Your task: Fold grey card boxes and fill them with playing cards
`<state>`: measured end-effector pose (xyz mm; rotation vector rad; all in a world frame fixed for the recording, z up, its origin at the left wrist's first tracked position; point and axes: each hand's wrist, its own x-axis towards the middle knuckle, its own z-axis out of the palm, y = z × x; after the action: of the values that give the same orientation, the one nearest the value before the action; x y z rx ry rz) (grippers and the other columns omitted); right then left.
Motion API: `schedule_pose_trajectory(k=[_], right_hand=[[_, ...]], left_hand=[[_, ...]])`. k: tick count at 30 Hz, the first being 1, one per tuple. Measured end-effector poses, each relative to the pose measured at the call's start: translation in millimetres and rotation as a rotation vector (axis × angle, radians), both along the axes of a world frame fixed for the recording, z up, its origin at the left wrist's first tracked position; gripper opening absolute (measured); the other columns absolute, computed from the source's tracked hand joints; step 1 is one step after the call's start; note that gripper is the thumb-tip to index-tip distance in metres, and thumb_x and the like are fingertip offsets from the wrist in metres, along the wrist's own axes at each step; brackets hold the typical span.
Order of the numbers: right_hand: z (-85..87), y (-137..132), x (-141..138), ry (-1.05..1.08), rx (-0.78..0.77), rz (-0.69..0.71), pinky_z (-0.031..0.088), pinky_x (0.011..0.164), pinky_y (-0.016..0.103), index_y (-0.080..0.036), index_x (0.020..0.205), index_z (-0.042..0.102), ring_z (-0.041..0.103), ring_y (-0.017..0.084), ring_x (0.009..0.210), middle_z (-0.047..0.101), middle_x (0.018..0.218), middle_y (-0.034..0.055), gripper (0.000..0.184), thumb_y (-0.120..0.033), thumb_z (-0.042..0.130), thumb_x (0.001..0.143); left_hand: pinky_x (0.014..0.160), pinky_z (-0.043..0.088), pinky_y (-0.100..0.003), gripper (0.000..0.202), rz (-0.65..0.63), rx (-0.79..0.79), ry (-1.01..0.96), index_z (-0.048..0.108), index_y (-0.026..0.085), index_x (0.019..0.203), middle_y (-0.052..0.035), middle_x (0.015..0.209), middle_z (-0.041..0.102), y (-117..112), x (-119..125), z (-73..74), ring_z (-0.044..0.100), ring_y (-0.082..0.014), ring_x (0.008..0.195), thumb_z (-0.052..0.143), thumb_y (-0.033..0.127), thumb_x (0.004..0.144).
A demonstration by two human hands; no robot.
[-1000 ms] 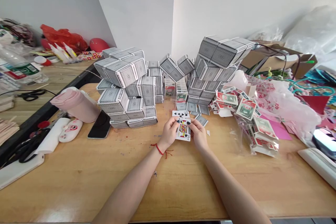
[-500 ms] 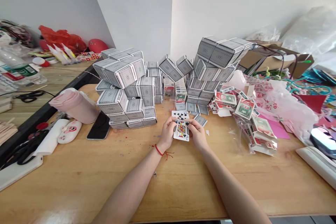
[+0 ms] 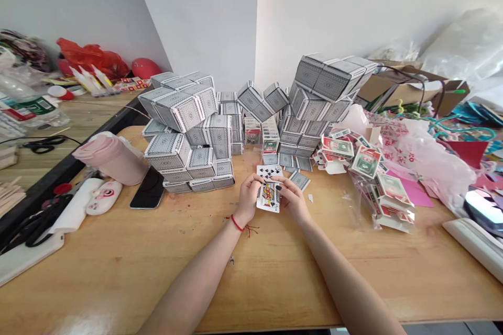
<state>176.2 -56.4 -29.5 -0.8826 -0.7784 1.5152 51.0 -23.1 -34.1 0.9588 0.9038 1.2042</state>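
Observation:
My left hand (image 3: 248,199) pinches the upper left edge of a jack playing card (image 3: 268,203), which lies face up toward me. On the card's right side, my right hand (image 3: 294,200) has its fingers bent over the top edge, with the thumb partly hidden. Just beyond them is a spade number card (image 3: 269,170), its lower part covered by my fingers. Face-down cards (image 3: 299,180) with grey patterned backs lie on the table past my right hand. A small white paper scrap (image 3: 310,198) is beside it.
Folded-card blocks (image 3: 168,151) are stacked at left, with another stack (image 3: 313,110) at right. Opened card boxes (image 3: 367,162) and plastic bags (image 3: 424,152) clutter the right side. A phone (image 3: 148,188), a pink cup-like item (image 3: 113,157) and scissors (image 3: 49,220) lie left.
The jack card has shifted slightly left and toward me. The fingers of my right hand have moved a little across its top edge; the stacks have not moved.

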Motion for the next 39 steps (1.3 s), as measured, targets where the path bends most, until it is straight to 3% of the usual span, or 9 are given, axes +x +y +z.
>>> schedule_pose_trajectory(k=[5,13,19,26,34,39], right_hand=[[1.5,1.6,-2.6,0.017,-0.068,-0.005,0.041,0.053,0.022,-0.019,0.082,0.062,0.051,0.011,0.056,0.061,0.068,-0.0017,0.019,-0.025,0.064,0.065],[0.9,5.4,4.8,-0.134,-0.113,-0.148,0.036,0.045,0.022,-0.019,0.074,0.059,0.047,0.011,0.047,0.056,0.056,-0.0042,0.016,-0.028,0.061,0.061],[-2.2,7.0,8.4,-0.238,-0.082,-0.171,0.036,0.046,0.022,-0.019,0.076,0.058,0.046,0.010,0.047,0.055,0.059,-0.0040,0.017,-0.027,0.060,0.061],[5.7,3.8,2.9,-0.017,-0.105,-0.035,0.039,0.046,0.021,-0.021,0.084,0.053,0.050,0.011,0.051,0.054,0.062,-0.0040,0.023,-0.029,0.061,0.064],[1.2,0.5,-5.6,0.004,-0.082,0.026,0.043,0.046,0.023,-0.020,0.074,0.052,0.051,0.011,0.049,0.056,0.063,-0.0028,0.011,-0.025,0.058,0.066],[1.1,-0.8,-0.3,0.121,-0.119,0.258,0.051,0.047,0.030,-0.018,0.077,0.052,0.060,0.018,0.062,0.062,0.068,0.0028,0.013,-0.028,0.051,0.069]], left_hand=[[0.048,0.031,-0.019,0.005,0.026,0.062,0.033,0.047,0.017,0.062,0.0041,0.056,0.043,0.6,-1.5,2.0,0.038,-0.0074,0.048,0.043,0.019,0.064],[0.044,0.030,-0.020,0.012,-0.164,-0.027,-0.037,0.055,0.016,0.071,0.0030,0.056,0.048,1.6,0.8,-1.6,0.041,-0.0088,0.047,0.047,0.019,0.063],[0.052,0.036,-0.021,0.016,-0.185,-0.013,0.039,0.061,0.016,0.074,0.0006,0.064,0.058,1.9,2.4,-3.3,0.047,-0.0102,0.055,0.052,0.019,0.061],[0.053,0.035,-0.021,0.011,-0.054,0.039,0.071,0.060,0.016,0.063,0.0009,0.063,0.055,1.0,1.1,1.8,0.046,-0.0101,0.057,0.049,0.018,0.062],[0.050,0.028,-0.022,0.013,-0.017,0.095,0.060,0.045,0.017,0.048,0.0021,0.052,0.043,1.6,-3.1,6.0,0.036,-0.0098,0.050,0.046,0.015,0.060],[0.052,0.030,-0.024,0.022,-0.054,0.225,0.076,0.041,0.018,0.042,0.0005,0.051,0.044,4.0,-10.0,0.1,0.039,-0.0118,0.052,0.054,0.019,0.060]])
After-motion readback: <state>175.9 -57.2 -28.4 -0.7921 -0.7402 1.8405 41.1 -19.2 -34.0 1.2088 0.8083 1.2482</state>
